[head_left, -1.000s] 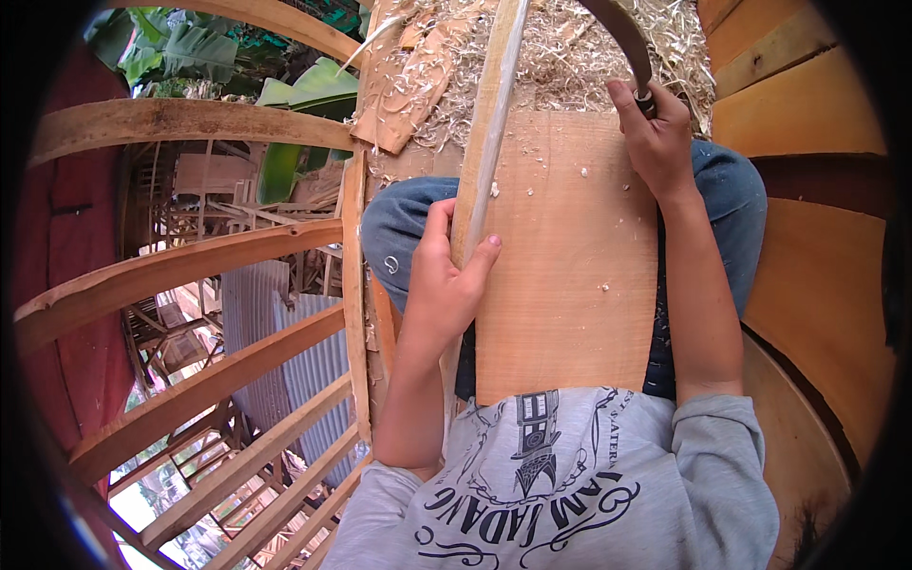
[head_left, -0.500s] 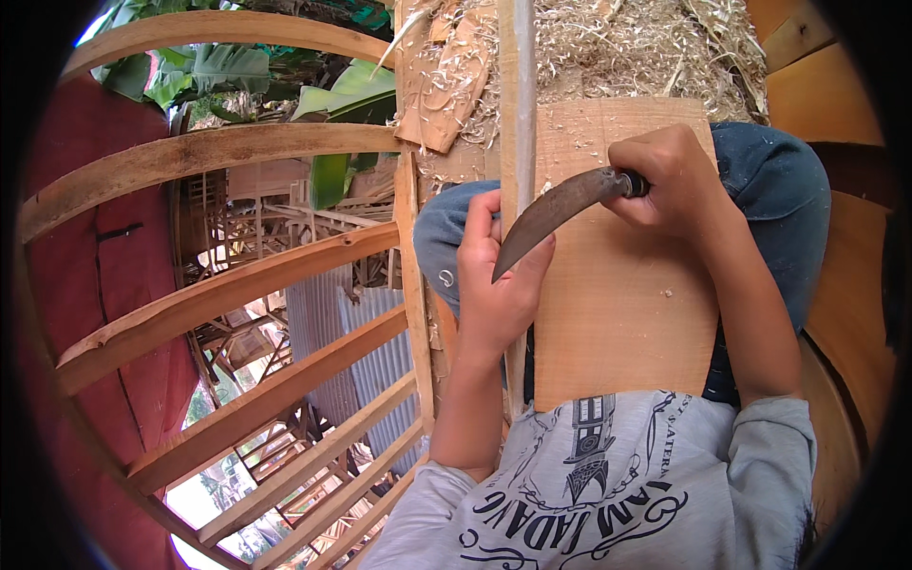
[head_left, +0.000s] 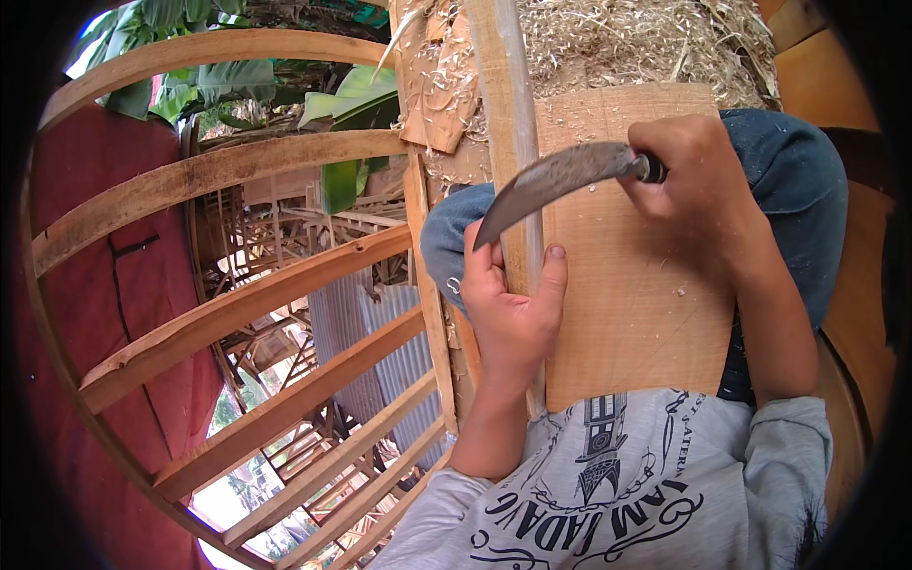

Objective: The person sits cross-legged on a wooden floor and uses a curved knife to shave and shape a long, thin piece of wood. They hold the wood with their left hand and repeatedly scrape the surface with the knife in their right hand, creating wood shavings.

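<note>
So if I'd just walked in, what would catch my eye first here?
Likely the curved knife at centre, gripped by the right hand, its blade lying across a thin wooden stick. The left hand holds that stick against a flat board on the person's lap. Pale shavings pile along the top, and wooden rails sweep across the left.

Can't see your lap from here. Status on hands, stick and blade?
Left hand gripping the wooden stick over the board. Right hand holds the curved knife, blade across the stick just above left fingers. Shavings piled beyond.
</note>
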Tool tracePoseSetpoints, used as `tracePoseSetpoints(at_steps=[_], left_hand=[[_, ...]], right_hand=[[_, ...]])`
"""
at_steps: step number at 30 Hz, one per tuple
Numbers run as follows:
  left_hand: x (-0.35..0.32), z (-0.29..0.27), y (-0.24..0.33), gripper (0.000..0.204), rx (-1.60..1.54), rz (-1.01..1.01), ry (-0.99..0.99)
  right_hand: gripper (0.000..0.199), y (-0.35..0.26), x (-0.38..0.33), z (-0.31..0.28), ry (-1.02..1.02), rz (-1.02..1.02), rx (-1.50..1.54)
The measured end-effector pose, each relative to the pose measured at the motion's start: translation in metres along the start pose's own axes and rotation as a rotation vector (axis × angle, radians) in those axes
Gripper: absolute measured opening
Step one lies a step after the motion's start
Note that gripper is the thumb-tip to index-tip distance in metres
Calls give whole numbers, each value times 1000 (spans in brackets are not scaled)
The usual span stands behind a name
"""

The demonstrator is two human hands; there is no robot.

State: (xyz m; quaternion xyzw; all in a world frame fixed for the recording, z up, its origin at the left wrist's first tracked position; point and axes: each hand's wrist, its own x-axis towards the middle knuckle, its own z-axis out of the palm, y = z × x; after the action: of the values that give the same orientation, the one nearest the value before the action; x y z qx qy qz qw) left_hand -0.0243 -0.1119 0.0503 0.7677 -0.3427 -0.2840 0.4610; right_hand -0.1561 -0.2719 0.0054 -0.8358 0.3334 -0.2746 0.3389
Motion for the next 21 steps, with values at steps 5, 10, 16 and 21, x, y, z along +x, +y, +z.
tracePoseSetpoints(at_steps=[5,10,16,21], left_hand=[[-4,-3,-3,39,65,86,4],[-12,3,15,44,-9,42,40],[-15,1,18,45,78,88,36],[-18,1,23,44,88,63,16]], right_hand=[[12,-9,-6,10,-34,-116,31],[13,-3,-2,2,38,8,-23],[14,-8,-2,-1,88,101,-81],[14,-6,0,-4,121,137,-84]])
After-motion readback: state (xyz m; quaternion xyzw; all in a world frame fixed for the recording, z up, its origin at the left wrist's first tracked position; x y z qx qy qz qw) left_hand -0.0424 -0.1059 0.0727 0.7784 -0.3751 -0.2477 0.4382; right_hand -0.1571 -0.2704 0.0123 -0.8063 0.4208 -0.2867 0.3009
